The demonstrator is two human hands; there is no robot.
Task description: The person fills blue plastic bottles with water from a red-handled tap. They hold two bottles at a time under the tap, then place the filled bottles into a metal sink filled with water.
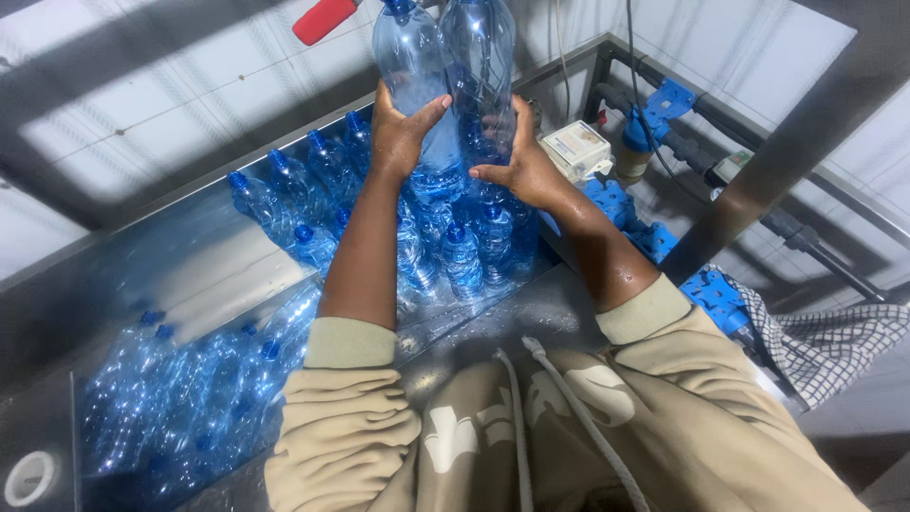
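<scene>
Both hands are raised above the steel bench, each clasping one of two tall clear-blue plastic bottles held upright side by side, walls touching.

L hand: wrapped round lower body of left bottle, thumb across the front, fingers behind. Closed grip.

R hand: cupped round base/lower wall of right bottle, thumb pointing in toward L hand. Closed grip.

Handling (judgement): bottles look full, blue caps on, so heavy for their size. Thin walls, likely to dent under a hard squeeze. Forearms and bench appear wet; expect slippery surfaces. Not fragile, but a drop may split cap or seam. Best hold: low on the body with palm support near the base, as now; neck is a second option.

Below and beyond the hands: standing bottles w/ blue caps, packed in a group. Down-left of L hand: more bottles lying on their sides. Above L hand: red handle. Right of R hand: small white box, blue pipe fittings. Far right, low: checked cloth.
</scene>
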